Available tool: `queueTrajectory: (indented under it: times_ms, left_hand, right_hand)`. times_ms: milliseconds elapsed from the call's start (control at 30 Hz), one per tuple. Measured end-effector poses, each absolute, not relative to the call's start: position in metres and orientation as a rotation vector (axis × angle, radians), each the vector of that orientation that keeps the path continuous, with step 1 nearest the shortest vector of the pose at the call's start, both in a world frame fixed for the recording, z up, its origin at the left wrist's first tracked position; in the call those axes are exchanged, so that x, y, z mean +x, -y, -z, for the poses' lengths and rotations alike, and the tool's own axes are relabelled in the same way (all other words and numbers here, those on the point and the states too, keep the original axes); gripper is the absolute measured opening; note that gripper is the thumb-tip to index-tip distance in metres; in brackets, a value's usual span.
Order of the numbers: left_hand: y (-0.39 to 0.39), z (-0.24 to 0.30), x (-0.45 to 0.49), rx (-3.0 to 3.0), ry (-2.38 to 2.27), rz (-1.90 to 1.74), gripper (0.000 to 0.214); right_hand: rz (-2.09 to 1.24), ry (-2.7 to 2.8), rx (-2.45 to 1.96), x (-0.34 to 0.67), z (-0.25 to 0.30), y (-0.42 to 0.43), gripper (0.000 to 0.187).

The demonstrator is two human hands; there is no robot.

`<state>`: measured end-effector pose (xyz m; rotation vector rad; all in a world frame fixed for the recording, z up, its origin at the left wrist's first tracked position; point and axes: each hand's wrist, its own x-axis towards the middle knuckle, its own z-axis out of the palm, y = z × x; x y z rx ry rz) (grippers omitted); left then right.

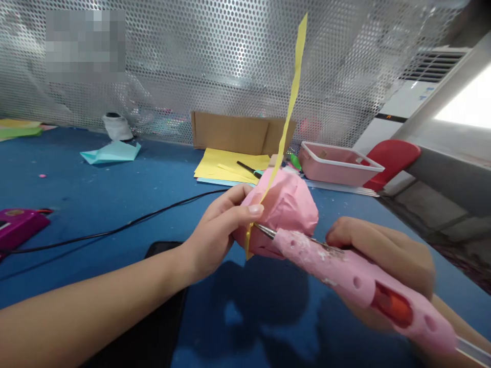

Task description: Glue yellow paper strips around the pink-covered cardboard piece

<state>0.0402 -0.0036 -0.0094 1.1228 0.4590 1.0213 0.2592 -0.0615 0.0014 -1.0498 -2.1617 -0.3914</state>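
Observation:
My left hand (220,230) is closed around a crumpled pink paper shape (291,207), thumb pressing a long yellow paper strip (291,97) against it. The strip rises upright from the pink shape toward the top of the view. My right hand (383,255) grips a pink glue gun (356,278), whose metal nozzle touches the lower part of the pink paper beside the strip. Dried white glue crusts the gun's barrel.
The blue table (95,199) carries a black cable (115,230), a magenta device (17,225), a dark phone (161,250), folded light-blue paper (111,152), yellow sheets (226,166) with a pen, a cardboard piece (238,132) and a pink tray (337,162). Perforated metal mesh backs it.

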Motion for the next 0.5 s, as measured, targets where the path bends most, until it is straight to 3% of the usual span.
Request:
queueTrajectory:
  times_ms: [500]
  left_hand:
    - [0.0041, 0.009, 0.039, 1.176, -0.464, -0.983, 0.019]
  right_hand:
    - [0.407, 2.034, -1.159, 0.2579, 0.0028, 0.0677, 0.017]
